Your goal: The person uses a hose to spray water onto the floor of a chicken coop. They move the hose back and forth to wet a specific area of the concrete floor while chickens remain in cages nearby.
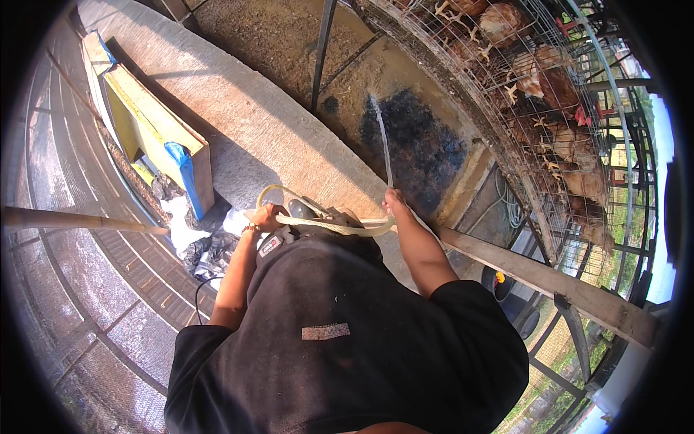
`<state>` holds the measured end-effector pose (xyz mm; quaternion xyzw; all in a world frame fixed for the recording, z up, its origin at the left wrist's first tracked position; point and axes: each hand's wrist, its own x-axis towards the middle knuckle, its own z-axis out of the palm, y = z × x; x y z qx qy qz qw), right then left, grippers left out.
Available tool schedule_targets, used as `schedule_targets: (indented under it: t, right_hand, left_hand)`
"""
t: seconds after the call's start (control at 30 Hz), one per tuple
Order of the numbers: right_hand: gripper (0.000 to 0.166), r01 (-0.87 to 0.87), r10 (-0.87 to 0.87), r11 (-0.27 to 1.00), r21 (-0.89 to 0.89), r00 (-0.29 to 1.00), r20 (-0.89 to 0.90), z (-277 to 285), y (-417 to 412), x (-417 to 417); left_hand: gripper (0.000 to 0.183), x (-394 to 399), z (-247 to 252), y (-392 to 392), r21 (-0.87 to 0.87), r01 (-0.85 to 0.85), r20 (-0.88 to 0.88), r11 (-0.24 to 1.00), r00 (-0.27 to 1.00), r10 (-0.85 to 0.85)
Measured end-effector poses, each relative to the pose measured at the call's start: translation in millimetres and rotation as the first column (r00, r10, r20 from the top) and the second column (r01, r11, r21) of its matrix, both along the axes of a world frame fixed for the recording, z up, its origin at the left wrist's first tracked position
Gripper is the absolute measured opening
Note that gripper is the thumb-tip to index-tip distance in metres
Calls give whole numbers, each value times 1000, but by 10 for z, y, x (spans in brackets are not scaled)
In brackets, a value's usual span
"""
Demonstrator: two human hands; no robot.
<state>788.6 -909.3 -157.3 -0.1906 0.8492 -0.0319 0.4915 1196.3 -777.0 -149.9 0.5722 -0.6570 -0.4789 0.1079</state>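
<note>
My right hand (394, 200) grips the front end of a pale yellow hose (336, 227), out in front of my body. A stream of water (381, 127) shoots from it onto the ground beyond the concrete edge. Where it lands, a dark wet patch (415, 141) spreads over brown, muddy soil (282, 32). My left hand (269, 217) is closed around another part of the hose, near my waist. Between the hands the hose sags across my front, and a loop of it rises past my left hand. The hose's tip is mostly hidden by my right fingers.
Wire cages (520, 108) with several brown hens line the right, above the soil. A concrete walkway (244, 103) runs ahead. At left stand a wooden box (162, 119), plastic bags (209, 247) and a bamboo pole (81, 221). A wooden beam (542, 276) crosses at right; black metal posts (323, 54) rise ahead.
</note>
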Motion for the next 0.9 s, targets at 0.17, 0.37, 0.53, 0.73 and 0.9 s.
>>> schedule_targets:
  t: [0.17,0.37,0.53,0.73,0.9]
  right_hand:
    - [31,6,-6,999,-35,1000,20,-23,18,-19]
    - [29,28,-27,999,-26,999,25,126,-11,74]
    - [29,62,-62,997,-35,998,21,116,-41,65]
    - [29,146,-144,978,-150,989,21,222,-41,167]
    - [27,110,-107,984,-141,994,23,205,-93,123]
  left_hand:
    - [20,12,-41,-5,-18,26,-27,999,999,-27]
    - [17,17,15,-2,-17,23,-36,1000,999,-24]
    - [24,21,-7,-2,-4,8,-41,1000,999,-9]
    - [23,44,-20,19,3,4,-28,1000,1000,-4]
    - [17,29,-30,8,-12,28,-62,1000,998,-28]
